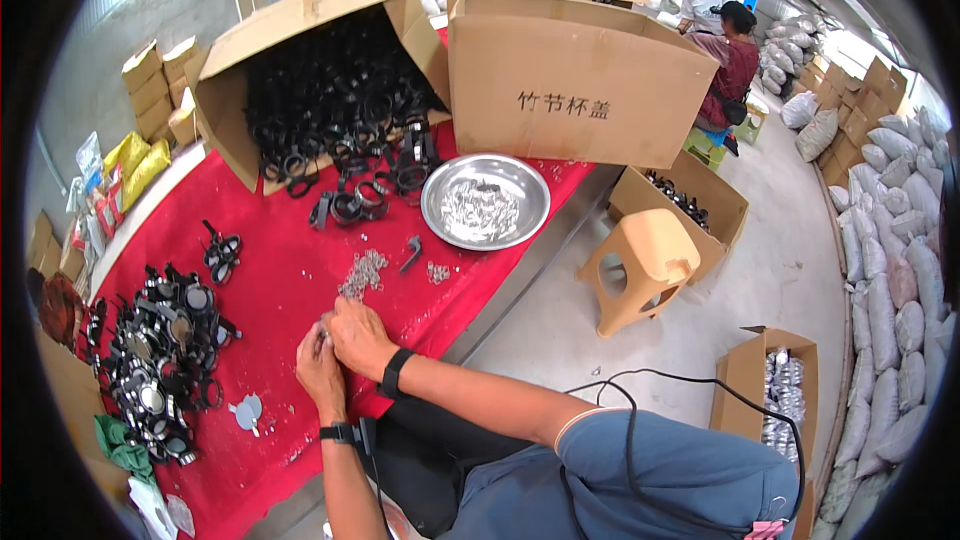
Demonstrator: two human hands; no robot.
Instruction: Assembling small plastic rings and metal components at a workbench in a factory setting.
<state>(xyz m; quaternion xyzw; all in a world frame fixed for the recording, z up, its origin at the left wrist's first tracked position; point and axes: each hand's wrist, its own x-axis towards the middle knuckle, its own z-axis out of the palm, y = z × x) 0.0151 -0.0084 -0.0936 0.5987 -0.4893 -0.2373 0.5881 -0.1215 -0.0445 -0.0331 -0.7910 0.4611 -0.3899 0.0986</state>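
Observation:
My left hand (320,372) and my right hand (359,336) meet over the red cloth, fingers bent and pinched together. Whatever lies between the fingertips is too small and hidden to make out. Just beyond my right hand is a loose heap of small metal bits (362,274). A smaller heap (437,272) lies to its right, with a single black plastic piece (411,254) between the two. Farther off, a round steel tray (431,221) contains many shiny small pieces. A flat grey piece (247,412) rests to the left of my left wrist.
Black parts with round silvery discs (160,355) are piled at the left. A tipped carton (318,2) spills black rings (345,205) onto the red cloth (270,280). Another carton (580,80) stands beside it. At the right are a yellow stool (645,265) and stacked sacks (890,310). People (730,70) sit farther back.

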